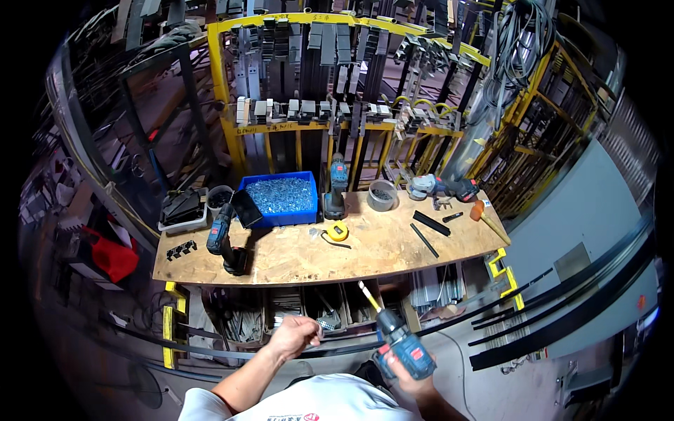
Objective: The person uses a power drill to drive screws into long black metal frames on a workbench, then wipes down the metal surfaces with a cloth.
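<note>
My right hand (403,372) is wrapped round the grip of a blue and black cordless drill (407,345). A long yellow-shanked bit (371,297) sticks out of its chuck and points away toward the bench edge. My left hand (293,337) is closed to the left of the drill, with fingers curled and thumb against them. Whatever may be between those fingers is too small to make out. Just beyond both hands, long dark metal strips (351,345) stretch from side to side in front of the workbench (288,258).
On the bench are a blue bin (314,219) of small screws, two more cordless drills (220,235) (337,184), a yellow tape measure (338,230), a tub (382,196), an angle grinder (432,186) and a mallet (489,222). Boxes of metal parts (286,303) sit below. A yellow rack (219,77) stands behind.
</note>
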{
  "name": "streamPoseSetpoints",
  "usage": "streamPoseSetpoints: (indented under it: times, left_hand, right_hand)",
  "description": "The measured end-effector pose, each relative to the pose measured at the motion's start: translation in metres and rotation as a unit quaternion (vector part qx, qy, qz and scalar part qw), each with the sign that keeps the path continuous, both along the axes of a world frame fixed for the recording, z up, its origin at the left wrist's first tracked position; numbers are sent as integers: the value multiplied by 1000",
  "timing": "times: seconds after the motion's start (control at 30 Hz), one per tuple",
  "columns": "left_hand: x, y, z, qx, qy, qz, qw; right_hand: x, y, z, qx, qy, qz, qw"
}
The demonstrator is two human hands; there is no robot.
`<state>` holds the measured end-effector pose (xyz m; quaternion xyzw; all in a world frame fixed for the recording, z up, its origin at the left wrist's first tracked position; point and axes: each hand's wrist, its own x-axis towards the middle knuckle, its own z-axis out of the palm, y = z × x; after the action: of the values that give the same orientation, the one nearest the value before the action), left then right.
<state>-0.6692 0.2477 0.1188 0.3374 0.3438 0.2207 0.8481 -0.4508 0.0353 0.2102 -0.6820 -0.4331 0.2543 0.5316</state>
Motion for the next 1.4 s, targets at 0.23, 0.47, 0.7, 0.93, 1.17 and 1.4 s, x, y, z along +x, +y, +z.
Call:
streamPoseSetpoints:
  times: [0.23, 0.47, 0.7, 0.93, 1.17, 1.4]
  left_hand:
    - [-8, -26, -13, 17, 1, -143, 990]
    - [-11, -31, -8, -1, -11, -177, 984]
    - [-9, -45, -10, -47, -11, -81, 996]
    - [25, -53, 4, -256, -160, 62, 951]
    - [53, -65, 17, -258, -201, 116, 938]
    - [71, -60, 29, -256, -178, 122, 942]
  right_hand:
    - [-47, -56, -16, -72, -97, 41, 992]
    - [-48, -59, 9, -51, -101, 100, 989]
    - [-32, -59, 10, 0, -176, 127, 976]
    - [-10, -65, -10, 31, -177, 127, 975]
    - [-6, -65, -2, -31, -114, 100, 988]
    - [-1, -68, -6, -36, -106, 82, 990]
